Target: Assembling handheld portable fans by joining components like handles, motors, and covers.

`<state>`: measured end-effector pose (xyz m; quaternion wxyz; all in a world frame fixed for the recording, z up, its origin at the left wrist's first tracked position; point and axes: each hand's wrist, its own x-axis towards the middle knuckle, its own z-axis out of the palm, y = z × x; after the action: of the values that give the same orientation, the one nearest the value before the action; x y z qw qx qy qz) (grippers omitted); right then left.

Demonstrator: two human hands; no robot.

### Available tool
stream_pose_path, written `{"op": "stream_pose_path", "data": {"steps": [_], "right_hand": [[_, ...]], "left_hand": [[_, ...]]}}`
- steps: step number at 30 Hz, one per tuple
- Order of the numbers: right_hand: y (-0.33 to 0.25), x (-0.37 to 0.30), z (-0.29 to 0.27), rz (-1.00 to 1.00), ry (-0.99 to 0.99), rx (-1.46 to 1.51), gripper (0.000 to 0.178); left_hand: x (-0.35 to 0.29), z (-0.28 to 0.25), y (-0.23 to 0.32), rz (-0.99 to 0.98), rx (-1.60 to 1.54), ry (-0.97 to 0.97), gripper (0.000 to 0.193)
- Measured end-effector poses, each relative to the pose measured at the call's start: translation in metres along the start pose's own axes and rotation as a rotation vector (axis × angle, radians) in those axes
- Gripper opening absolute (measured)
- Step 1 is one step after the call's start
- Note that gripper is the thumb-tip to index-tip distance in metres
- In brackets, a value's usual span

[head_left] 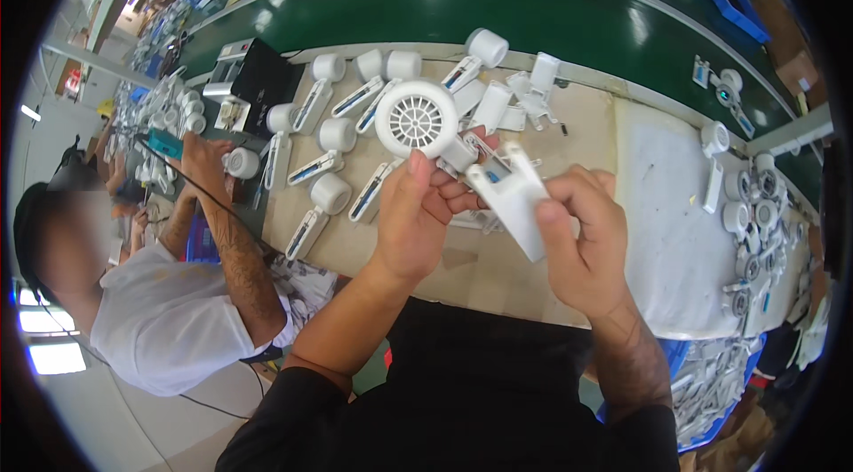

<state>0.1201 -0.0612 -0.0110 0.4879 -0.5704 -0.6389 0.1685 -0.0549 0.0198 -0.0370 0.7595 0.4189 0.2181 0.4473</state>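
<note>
In front of me I hold a white handheld fan, its round grille facing up. My left hand is closed around it just below the fan head, thumb against the rim. My right hand pinches a white handle shell at the fan's lower end, tilted down to the right. Something small and blue shows within the handle; whether the shell is fully joined there I cannot tell. Several white fan units with open handles lie left of my hands. Loose white shells are piled just beyond.
A black machine stands at the back left. A person in a white shirt works at my left, holding a teal tool. Beyond the bench runs a green conveyor. More fan parts crowd the right; a blue bin of white parts sits below.
</note>
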Motion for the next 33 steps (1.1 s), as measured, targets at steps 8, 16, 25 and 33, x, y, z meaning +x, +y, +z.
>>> {"op": "stream_pose_path", "data": {"steps": [8, 16, 25, 33], "right_hand": [[0.005, -0.006, 0.006, 0.062, 0.085, -0.126, 0.017], [0.013, -0.015, -0.005, 0.006, -0.006, 0.172, 0.041], [0.006, -0.035, 0.016, 0.122, -0.001, 0.213, 0.022], [0.043, -0.05, -0.011, 0.257, -0.176, 0.176, 0.016]], "left_hand": [[-0.009, 0.025, -0.011, -0.006, 0.07, -0.005, 0.04], [-0.013, 0.008, 0.011, 0.017, -0.058, -0.057, 0.044], [-0.01, -0.001, -0.004, -0.029, 0.008, -0.026, 0.036], [0.046, -0.05, 0.055, 0.075, 0.814, 0.266, 0.025]]}}
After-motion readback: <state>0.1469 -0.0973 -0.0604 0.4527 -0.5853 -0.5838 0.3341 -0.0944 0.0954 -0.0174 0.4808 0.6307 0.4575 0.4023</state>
